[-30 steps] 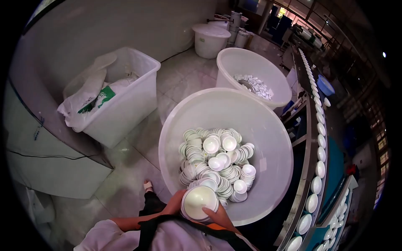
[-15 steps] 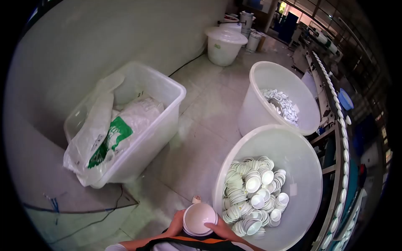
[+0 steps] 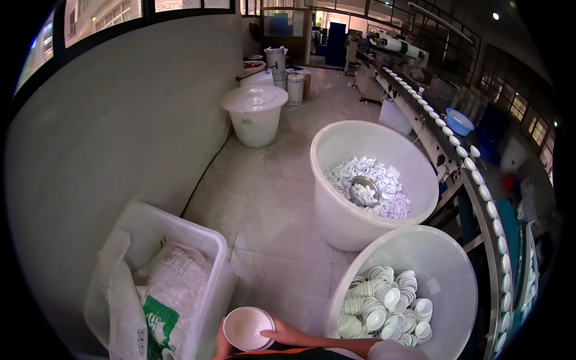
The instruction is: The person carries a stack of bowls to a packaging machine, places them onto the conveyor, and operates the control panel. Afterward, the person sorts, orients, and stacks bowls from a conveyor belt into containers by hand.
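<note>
A small stack of white bowls (image 3: 245, 329) sits between my hands at the bottom of the view, the open side facing up. My left hand (image 3: 222, 344) grips its left side, the fingers partly hidden under it. My right hand (image 3: 282, 330) holds the right side, with the thumb over the rim. To the left, close by, stands a rectangular translucent bin (image 3: 217, 240) with plastic bags (image 3: 180, 267) inside, one with green print. On the right is a round tub (image 3: 459, 276) with many nested white bowls (image 3: 390, 306).
Beyond that tub stands another round tub (image 3: 324, 198) of small white pieces with a metal bowl (image 3: 364, 191) among them. A conveyor (image 3: 462, 162) carrying a row of white bowls runs along the right. A lidded tub (image 3: 255, 117) stands near the wall; a dark cable (image 3: 204, 174) lies along the floor.
The view has tilted up and shows more of the room. My hands and the held bowls have moved left, closer to the rectangular bin and away from the round tub.
</note>
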A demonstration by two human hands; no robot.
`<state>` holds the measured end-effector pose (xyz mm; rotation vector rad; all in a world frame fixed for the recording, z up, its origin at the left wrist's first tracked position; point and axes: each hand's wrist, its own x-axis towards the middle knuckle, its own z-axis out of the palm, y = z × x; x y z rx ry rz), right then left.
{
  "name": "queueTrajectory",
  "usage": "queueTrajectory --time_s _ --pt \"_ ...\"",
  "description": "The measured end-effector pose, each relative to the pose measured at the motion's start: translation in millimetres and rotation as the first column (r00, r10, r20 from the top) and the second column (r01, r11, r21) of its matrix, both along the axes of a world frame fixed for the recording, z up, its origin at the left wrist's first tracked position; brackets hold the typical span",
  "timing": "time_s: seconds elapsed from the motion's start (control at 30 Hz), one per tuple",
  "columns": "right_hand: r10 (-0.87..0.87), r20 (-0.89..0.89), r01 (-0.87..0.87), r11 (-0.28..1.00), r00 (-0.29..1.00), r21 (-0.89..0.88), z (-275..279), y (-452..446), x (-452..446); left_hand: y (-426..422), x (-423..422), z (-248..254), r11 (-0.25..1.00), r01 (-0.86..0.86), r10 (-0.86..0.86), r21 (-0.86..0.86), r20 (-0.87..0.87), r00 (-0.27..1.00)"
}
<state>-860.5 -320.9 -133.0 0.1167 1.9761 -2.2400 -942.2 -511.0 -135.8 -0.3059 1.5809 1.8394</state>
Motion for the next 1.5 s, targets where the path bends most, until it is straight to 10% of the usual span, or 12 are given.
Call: queueTrajectory --time_s 0.43,0.53,0.77,0.93,1.2,1.5 --pt "-0.301 0.114 0.27 0.935 0.947 0.231 51 142 -219 175 -246 24 0.976 0.213 -0.215 0.033 0.052 0.975" --pt "-0.389 0.114 0.377 0.919 0.914 0.118 36 171 -242 229 -294 29 0.964 0.159 -0.222 0.215 0.311 0.924" --pt "-0.564 -0.009 0.56 0.823 0.826 -0.095 48 304 -330 383 -395 43 0.821 0.507 -0.53 0.263 0.019 0.848" --pt "-0.532 -0.107 0.542 0.822 0.84 0.174 78 421 -411 496 -466 102 0.912 0.334 -0.38 0.239 0.179 0.907" --pt "-0.452 0.046 0.448 0.891 0.891 0.072 46 537 -529 614 -581 135 0.94 0.281 -0.332 0.192 0.332 0.883" --pt "-0.647 0.047 0.645 0.763 0.761 0.045 63 726 -740 825 -806 103 0.849 0.514 -0.524 0.121 0.075 0.848"
